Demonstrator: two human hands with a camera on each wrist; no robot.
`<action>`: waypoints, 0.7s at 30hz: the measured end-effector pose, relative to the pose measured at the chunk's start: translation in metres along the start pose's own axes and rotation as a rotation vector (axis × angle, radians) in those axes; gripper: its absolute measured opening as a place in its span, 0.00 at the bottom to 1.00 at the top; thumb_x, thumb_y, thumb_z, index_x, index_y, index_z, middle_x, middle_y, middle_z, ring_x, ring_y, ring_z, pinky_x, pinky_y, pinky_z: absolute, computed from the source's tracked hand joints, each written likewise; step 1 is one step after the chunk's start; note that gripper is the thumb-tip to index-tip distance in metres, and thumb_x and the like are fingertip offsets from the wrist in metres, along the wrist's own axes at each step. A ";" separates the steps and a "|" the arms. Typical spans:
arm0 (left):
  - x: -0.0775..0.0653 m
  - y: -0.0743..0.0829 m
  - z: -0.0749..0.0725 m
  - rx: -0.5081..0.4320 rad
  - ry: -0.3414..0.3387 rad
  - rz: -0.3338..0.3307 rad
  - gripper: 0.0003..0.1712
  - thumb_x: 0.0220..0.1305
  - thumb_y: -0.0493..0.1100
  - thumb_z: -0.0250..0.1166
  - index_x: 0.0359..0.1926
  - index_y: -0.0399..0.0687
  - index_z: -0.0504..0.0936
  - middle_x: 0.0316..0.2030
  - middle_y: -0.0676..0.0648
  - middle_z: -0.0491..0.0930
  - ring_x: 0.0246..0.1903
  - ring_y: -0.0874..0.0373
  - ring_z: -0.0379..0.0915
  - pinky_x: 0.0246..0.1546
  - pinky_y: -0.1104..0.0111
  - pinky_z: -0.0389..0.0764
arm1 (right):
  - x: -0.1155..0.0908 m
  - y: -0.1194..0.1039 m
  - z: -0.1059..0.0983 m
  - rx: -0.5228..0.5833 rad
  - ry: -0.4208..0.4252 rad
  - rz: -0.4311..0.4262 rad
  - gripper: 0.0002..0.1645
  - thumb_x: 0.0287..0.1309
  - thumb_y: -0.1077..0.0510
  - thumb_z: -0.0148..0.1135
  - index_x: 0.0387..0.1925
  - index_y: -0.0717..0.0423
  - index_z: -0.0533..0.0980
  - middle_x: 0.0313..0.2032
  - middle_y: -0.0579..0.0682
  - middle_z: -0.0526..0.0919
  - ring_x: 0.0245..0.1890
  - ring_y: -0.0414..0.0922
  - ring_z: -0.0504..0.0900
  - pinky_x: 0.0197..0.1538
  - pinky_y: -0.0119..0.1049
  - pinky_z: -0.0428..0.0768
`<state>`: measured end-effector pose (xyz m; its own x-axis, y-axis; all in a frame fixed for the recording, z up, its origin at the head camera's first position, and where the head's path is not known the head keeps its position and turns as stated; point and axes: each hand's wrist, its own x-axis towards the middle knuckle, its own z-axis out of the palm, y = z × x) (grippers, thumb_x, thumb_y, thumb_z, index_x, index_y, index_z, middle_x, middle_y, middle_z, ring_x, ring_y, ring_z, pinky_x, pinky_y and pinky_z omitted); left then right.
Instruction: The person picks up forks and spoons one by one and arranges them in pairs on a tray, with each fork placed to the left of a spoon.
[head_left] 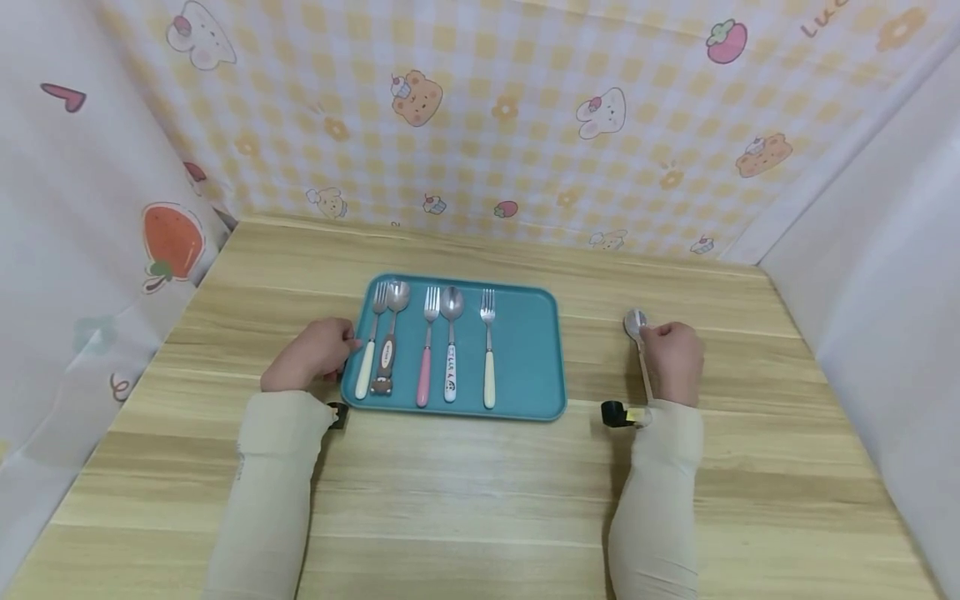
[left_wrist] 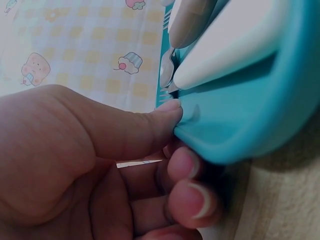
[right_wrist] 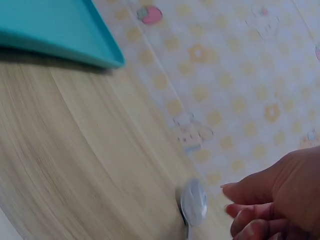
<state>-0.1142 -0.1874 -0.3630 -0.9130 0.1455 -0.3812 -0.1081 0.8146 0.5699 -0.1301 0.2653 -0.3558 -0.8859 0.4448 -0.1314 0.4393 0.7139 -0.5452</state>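
My left hand (head_left: 318, 350) pinches the left rim of a teal tray (head_left: 528, 350), thumb over the edge and curled fingers below, as the left wrist view shows. On the tray lie a cream-handled fork (head_left: 365, 371), a spoon with a brown bear handle (head_left: 386, 354), a pink-handled fork (head_left: 424, 375), a spoon with a patterned white handle (head_left: 451, 367) and another pale-handled fork (head_left: 489, 375). To the right of the tray, a spoon (head_left: 634, 322) rests on the table. Beside its bowl is my right hand (head_left: 673, 358), fingers loosely curled and apart from the spoon in the right wrist view.
The wooden table (head_left: 465, 508) runs back to a yellow checked cloth (head_left: 487, 158) with cartoon prints. White cloth hangs along the left (head_left: 67, 292) and right sides. A small black device (head_left: 615, 414) sits at the right wrist, with another (head_left: 338, 415) at the left.
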 end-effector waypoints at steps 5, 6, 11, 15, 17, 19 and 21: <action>0.001 0.000 0.001 -0.018 -0.001 0.008 0.11 0.67 0.38 0.48 0.29 0.35 0.69 0.17 0.44 0.69 0.15 0.55 0.68 0.18 0.67 0.70 | 0.003 0.011 -0.002 0.017 -0.052 0.052 0.19 0.57 0.49 0.53 0.33 0.64 0.74 0.34 0.57 0.75 0.32 0.50 0.71 0.30 0.37 0.69; 0.002 0.000 0.001 -0.016 -0.001 0.010 0.11 0.67 0.38 0.48 0.29 0.35 0.69 0.17 0.44 0.69 0.15 0.55 0.68 0.18 0.67 0.70 | 0.003 0.012 -0.003 0.018 -0.064 0.057 0.20 0.57 0.49 0.53 0.34 0.64 0.75 0.35 0.57 0.75 0.33 0.50 0.71 0.30 0.37 0.69; 0.001 -0.002 0.000 0.003 0.002 0.021 0.11 0.67 0.39 0.47 0.30 0.35 0.70 0.18 0.43 0.70 0.16 0.54 0.68 0.18 0.67 0.70 | 0.005 0.017 -0.004 0.039 -0.117 0.102 0.23 0.55 0.46 0.55 0.35 0.64 0.74 0.36 0.56 0.74 0.35 0.50 0.69 0.31 0.37 0.68; 0.001 -0.002 0.000 0.001 0.000 0.017 0.12 0.67 0.39 0.47 0.31 0.35 0.70 0.18 0.43 0.70 0.16 0.54 0.68 0.19 0.67 0.70 | 0.009 0.020 -0.003 0.042 -0.153 0.125 0.23 0.52 0.44 0.56 0.33 0.63 0.74 0.34 0.54 0.72 0.33 0.49 0.68 0.30 0.37 0.68; 0.001 -0.001 0.000 -0.002 -0.002 0.015 0.11 0.67 0.39 0.47 0.31 0.35 0.70 0.18 0.43 0.70 0.16 0.54 0.68 0.19 0.67 0.70 | 0.010 0.022 -0.002 0.030 -0.159 0.120 0.23 0.52 0.45 0.57 0.33 0.63 0.75 0.31 0.53 0.72 0.32 0.48 0.68 0.29 0.36 0.68; 0.001 -0.001 0.000 -0.004 -0.004 0.011 0.11 0.67 0.39 0.47 0.31 0.35 0.70 0.18 0.43 0.69 0.16 0.54 0.68 0.19 0.67 0.70 | 0.010 0.023 -0.002 0.019 -0.163 0.114 0.22 0.51 0.46 0.58 0.34 0.63 0.76 0.30 0.52 0.73 0.30 0.47 0.69 0.29 0.35 0.68; 0.001 0.000 0.000 -0.007 -0.005 0.008 0.11 0.67 0.39 0.47 0.31 0.34 0.70 0.18 0.43 0.69 0.16 0.54 0.68 0.19 0.67 0.70 | 0.010 0.023 -0.002 0.010 -0.165 0.114 0.22 0.51 0.46 0.58 0.33 0.63 0.76 0.28 0.51 0.73 0.29 0.47 0.69 0.28 0.35 0.68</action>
<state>-0.1150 -0.1872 -0.3635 -0.9117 0.1546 -0.3807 -0.1042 0.8092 0.5782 -0.1286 0.2877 -0.3682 -0.8433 0.4271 -0.3264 0.5374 0.6582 -0.5272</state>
